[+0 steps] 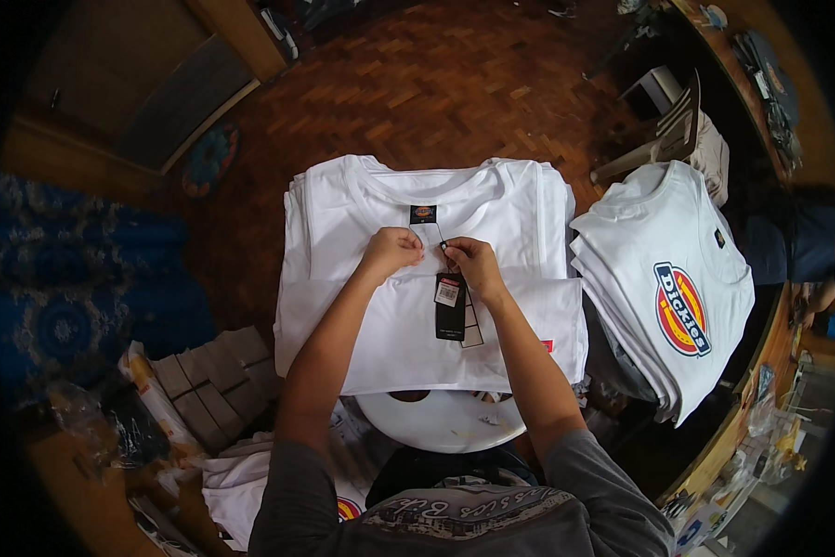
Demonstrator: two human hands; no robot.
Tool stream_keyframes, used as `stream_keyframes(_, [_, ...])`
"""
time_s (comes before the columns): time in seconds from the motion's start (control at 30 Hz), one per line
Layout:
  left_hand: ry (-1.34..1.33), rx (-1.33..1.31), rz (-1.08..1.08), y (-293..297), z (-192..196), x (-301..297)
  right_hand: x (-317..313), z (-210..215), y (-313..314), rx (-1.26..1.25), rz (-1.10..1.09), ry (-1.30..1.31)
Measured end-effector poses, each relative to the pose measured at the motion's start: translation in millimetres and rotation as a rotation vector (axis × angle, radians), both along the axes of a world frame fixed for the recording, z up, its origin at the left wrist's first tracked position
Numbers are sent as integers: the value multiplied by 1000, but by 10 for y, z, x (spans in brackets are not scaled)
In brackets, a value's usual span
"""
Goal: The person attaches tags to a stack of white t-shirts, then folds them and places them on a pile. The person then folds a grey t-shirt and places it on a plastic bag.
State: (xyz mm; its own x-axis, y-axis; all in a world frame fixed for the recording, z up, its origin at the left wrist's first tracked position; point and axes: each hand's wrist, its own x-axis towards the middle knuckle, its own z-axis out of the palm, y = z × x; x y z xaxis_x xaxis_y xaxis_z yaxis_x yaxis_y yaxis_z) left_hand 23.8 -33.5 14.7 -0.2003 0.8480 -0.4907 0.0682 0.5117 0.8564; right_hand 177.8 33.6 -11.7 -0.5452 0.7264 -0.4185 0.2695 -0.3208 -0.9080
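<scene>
A folded white T-shirt (343, 316) lies in front of me on top of a stack of white shirts. Inside its collar sits a black neck label (423, 214). Just below the label, my left hand (395, 253) is closed in a pinch; whatever is between its fingertips is too small to make out. My right hand (474, 265) pinches a thin dark tag string (441, 235) running down from near the label. Below that hand, a black hang tag (450, 320) with a white sticker rests on the shirt, partly over a pale strip with dark lines.
A white round stool seat (441, 422) shows under the stack's near edge. To the right is another pile of white T-shirts (640, 223), the top one printed. Small grey boxes (204, 408) and more white shirts (236, 487) lie at lower left. Beyond is parquet floor (436, 84).
</scene>
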Motion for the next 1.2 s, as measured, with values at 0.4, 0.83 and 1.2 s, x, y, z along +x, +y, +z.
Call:
stream_keyframes(0.4, [-315, 121, 274, 42, -101, 146, -28, 24, -43, 113, 45, -40])
stream_keyframes(0.83, [-218, 36, 76, 69, -130, 126, -14, -38, -102, 397, 49, -170])
stream_keyframes(1.2, [-424, -223, -74, 188, -142, -40, -22, -66, -108, 469, 90, -214])
